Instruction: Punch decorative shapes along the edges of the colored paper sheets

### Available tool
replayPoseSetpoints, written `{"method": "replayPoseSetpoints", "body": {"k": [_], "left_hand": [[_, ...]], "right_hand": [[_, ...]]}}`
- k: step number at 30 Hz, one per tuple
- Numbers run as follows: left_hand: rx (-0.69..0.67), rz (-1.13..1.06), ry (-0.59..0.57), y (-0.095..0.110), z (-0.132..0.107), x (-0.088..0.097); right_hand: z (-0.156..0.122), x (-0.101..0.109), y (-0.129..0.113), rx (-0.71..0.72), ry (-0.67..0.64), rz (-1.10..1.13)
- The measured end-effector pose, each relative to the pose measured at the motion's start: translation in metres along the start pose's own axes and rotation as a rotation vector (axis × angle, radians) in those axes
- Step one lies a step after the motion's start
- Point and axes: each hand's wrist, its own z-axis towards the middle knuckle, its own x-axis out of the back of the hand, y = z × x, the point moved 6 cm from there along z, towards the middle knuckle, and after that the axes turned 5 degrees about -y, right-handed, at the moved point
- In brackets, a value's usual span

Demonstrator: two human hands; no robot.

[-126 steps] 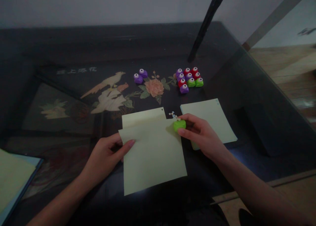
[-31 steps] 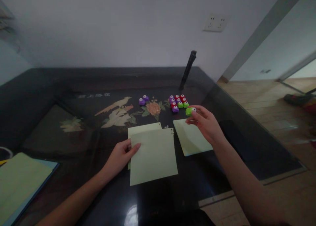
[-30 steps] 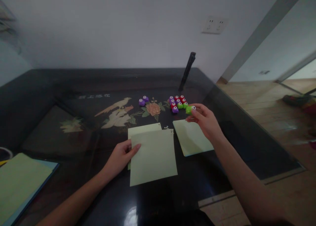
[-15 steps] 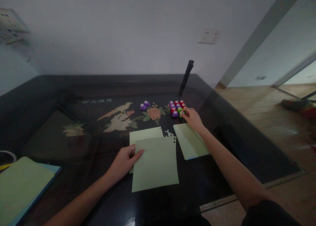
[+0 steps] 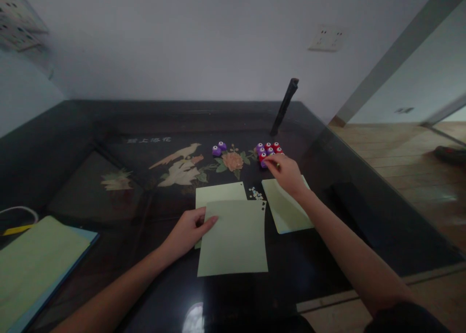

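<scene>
The right hand (image 5: 288, 176) covers the near row of the cluster of small punches (image 5: 268, 149), so the punches under its fingertips are hidden. Whether its fingers are clamped on 1 of them or only resting there cannot be told. Its forearm crosses the right sheet (image 5: 287, 215) and hides that sheet's corner at 3 o'clock. A folder (image 5: 32, 260) at 9 o'clock is cut off by the frame edge. The light is dim, and the marks on the punches are too small to read.

The cluster sits at 1 o'clock from the top sheet (image 5: 235, 238), its long axis running 9 to 3, just before a leaning black stick (image 5: 284, 107). The top sheet lies flat with its sides running 12 to 6 and its notched corner pointing to 1 o'clock. The left hand (image 5: 189, 228) grips its 9 o'clock edge, thumb on top and fingers closed on the paper. A second sheet (image 5: 219, 193) shows from under it at 12 o'clock.

The sheets are thin, matte, pale yellow-green paper. The punches are rounded, glossy plastic in purple and red, each with a white round top. 2 purple punches (image 5: 219, 148) stand apart at 9 o'clock of the cluster. Tiny paper bits (image 5: 256, 193) lie between the sheets. The tabletop (image 5: 109, 129) is dark and glossy, painted with a bird and flowers.
</scene>
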Motion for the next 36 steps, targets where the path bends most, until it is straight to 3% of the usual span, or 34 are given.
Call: {"method": "replayPoseSetpoints", "body": {"k": [3,5,12,23,27,33,36], "left_hand": [[0.017,-0.023,-0.024,-0.002,0.000,-0.001],[0.019,-0.024,-0.042,-0.002,0.001,-0.002],[0.018,0.022,-0.087,-0.007,0.003,-0.004],[0.021,0.092,-0.031,-0.006,0.002,-0.001],[0.021,0.079,-0.021,-0.005,0.001,-0.001],[0.023,0.081,-0.002,-0.002,0.000,0.000],[0.038,0.075,0.011,-0.001,-0.001,0.002]], "right_hand": [[-0.005,-0.022,-0.045,0.355,-0.227,-0.024],[-0.012,-0.034,-0.060,0.484,-0.302,-0.083],[-0.023,-0.055,-0.057,0.572,-0.320,-0.261],[-0.042,-0.031,-0.034,0.557,-0.337,-0.241],[-0.044,-0.023,-0.029,0.517,-0.295,-0.128],[-0.038,-0.016,-0.022,0.332,-0.118,0.101],[-0.037,-0.012,-0.018,0.222,-0.100,0.199]]}}
